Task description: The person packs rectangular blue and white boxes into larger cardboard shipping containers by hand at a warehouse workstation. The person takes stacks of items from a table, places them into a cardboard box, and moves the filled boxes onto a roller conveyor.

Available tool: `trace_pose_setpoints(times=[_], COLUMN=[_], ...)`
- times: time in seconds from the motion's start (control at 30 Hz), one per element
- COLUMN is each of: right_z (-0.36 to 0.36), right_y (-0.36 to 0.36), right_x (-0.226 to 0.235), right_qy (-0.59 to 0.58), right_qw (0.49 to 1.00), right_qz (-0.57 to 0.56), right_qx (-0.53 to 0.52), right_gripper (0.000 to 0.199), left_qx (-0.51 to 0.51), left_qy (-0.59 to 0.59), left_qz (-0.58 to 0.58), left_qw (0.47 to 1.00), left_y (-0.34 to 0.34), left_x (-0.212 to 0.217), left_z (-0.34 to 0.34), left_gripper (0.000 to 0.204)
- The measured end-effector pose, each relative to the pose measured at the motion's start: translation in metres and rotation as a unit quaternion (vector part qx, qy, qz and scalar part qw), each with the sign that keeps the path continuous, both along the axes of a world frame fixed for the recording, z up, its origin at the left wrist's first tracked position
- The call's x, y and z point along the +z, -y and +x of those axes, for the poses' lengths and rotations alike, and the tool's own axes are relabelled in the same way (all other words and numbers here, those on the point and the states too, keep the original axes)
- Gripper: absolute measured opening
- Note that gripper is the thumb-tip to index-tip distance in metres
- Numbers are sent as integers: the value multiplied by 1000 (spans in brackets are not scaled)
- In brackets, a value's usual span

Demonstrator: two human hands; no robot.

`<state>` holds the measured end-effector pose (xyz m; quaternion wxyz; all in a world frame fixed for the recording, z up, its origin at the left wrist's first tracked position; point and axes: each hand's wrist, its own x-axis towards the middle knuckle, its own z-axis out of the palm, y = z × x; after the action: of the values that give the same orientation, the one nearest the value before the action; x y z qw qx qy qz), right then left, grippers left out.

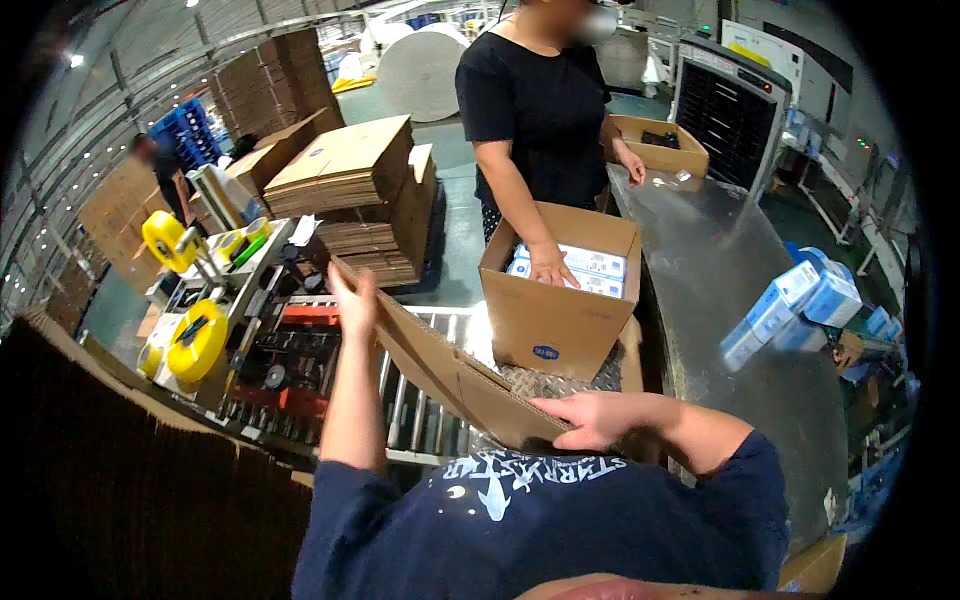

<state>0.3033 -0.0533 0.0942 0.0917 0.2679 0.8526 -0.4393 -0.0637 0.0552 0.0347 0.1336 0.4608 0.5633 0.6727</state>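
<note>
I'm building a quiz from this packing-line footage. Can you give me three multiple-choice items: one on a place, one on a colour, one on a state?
1. Where is the co-worker's hand?
A. inside the open carton
B. on the tape rolls
C. on the paper reel

2. What colour are the tape rolls?
A. red
B. yellow
C. white

3. What state is the cardboard box in the person's hands?
A. sealed
B. crushed
C. flat, unfolded

Answers:
A, it rests on the blue-white packs in the open carton.
B, they are plainly yellow.
C, left hand and right hand hold it as a flat sheet.

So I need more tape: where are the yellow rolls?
In the head view, the yellow tape rolls sit at left on the sealing machine, beside the roller conveyor.
</note>
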Motion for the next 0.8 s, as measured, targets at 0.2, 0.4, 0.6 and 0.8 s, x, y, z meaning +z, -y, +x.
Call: trace_pose_setpoints(times=[0.2,0.4,0.6,0.8], right_z=[29,22,32,70], right_y=[-41,-48,-100,-89], right_x=[-68,10,14,7], right_qy=[-134,4,133,-120], right_qw=[921,971,904,895], right_qz=[-270,172,296,113], right_qx=[-247,-164,-280,-414], right_gripper=[58,38,30,38], left_qx=[-241,-108,-161,-463], left_qy=[185,-294,-247,42], left_qz=[-61,-170,-138,-107], left_qw=[951,934,946,879], left_y=[12,38,23,61], left_x=[-52,-5,-1,20], left_z=[37,-9,7,-1], left_gripper=[96,98,89,96])
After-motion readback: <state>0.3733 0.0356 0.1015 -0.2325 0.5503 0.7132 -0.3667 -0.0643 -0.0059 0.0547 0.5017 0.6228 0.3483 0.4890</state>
